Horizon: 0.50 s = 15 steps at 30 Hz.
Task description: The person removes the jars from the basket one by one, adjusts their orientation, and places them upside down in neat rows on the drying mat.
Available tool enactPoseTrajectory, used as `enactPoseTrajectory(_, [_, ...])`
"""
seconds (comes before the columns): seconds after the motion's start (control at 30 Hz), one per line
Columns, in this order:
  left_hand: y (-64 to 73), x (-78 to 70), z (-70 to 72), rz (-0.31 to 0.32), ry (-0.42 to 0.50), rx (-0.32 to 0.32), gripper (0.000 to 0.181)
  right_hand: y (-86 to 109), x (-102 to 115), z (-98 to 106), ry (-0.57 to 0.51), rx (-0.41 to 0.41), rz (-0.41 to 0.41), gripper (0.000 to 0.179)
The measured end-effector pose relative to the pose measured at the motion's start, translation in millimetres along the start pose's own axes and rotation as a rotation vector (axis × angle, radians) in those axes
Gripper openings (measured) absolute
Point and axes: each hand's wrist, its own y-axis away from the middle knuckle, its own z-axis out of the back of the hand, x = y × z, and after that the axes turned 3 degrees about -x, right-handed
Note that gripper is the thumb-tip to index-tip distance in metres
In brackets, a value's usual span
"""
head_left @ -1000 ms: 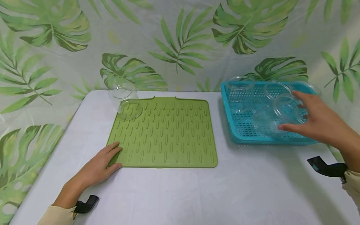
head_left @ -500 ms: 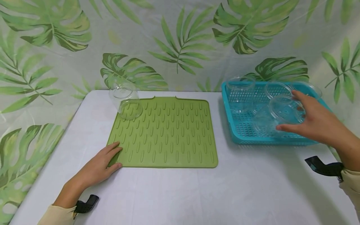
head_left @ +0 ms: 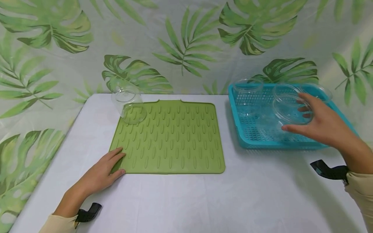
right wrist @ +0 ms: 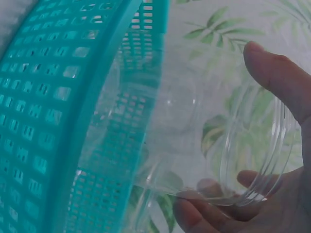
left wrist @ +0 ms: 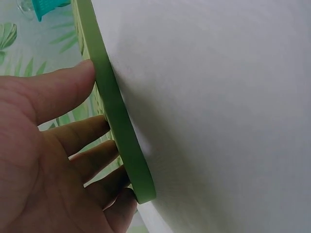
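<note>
Right hand [head_left: 326, 121] clasps clear jar [head_left: 281, 118], relaxed left hand [head_left: 102, 170] touches green mat [head_left: 175, 139]; jar's smooth wall could slip

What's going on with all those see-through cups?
A person's right hand holds a clear, round glass or plastic cup at the turquoise plastic basket, where more clear cups sit. The person's left hand rests on the near left corner of the rectangular green mat. Another clear, round cup stands at the mat's far left corner.
</note>
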Motion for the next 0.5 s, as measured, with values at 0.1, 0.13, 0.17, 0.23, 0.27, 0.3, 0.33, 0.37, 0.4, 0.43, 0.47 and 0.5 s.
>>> enactPoseTrajectory(0.1, [0.0,0.2,0.0,-0.004,0.002,-0.001,0.059,-0.5,1.6,-0.7,-0.016,-0.004,-0.009,0.122])
enactPoseTrajectory(0.13, [0.0,0.0,-0.1,-0.006,0.003,-0.002,0.059,-0.5,1.8,-0.9,-0.023,-0.009,-0.007,0.122])
enactPoseTrajectory(0.17, [-0.2,-0.1,-0.4,-0.008,0.003,-0.001,0.059,-0.5,2.1,-1.1,-0.025,-0.015,-0.006,0.123])
enactPoseTrajectory(0.23, [0.1,-0.4,-0.8,-0.008,0.004,0.001,0.059,-0.7,2.2,-1.5,-0.031,-0.024,-0.004,0.123])
enactPoseTrajectory(0.27, [0.6,-0.7,-0.7,-0.005,0.004,0.002,0.059,-1.0,2.3,-1.6,-0.034,-0.026,-0.005,0.123])
enactPoseTrajectory(0.3, [0.6,-0.8,-0.8,-0.004,0.002,0.001,0.059,-1.3,2.3,-1.9,-0.036,-0.028,-0.006,0.123])
enactPoseTrajectory(0.33, [0.7,-0.8,-0.8,-0.004,0.000,0.000,0.059,-1.6,2.1,-2.2,-0.041,-0.028,-0.007,0.123])
enactPoseTrajectory(0.37, [0.9,-0.6,-0.6,-0.003,0.000,-0.001,0.059,-1.7,2.0,-2.3,-0.049,-0.024,-0.009,0.123])
enactPoseTrajectory(0.4, [0.9,-0.5,-0.5,-0.003,-0.001,-0.001,0.059,-1.7,1.7,-2.6,-0.057,-0.022,-0.010,0.123])
enactPoseTrajectory(0.43, [1.0,-0.4,-0.3,-0.003,-0.001,-0.002,0.059,-1.7,1.5,-2.8,-0.063,-0.021,-0.012,0.123])
enactPoseTrajectory(0.47, [1.0,-0.4,0.0,-0.003,-0.001,-0.002,0.059,-1.7,1.3,-3.1,-0.071,-0.020,-0.014,0.122])
enactPoseTrajectory(0.5, [0.9,-0.3,0.2,-0.003,0.000,-0.003,0.059,-1.5,1.2,-3.4,-0.081,-0.019,-0.014,0.122])
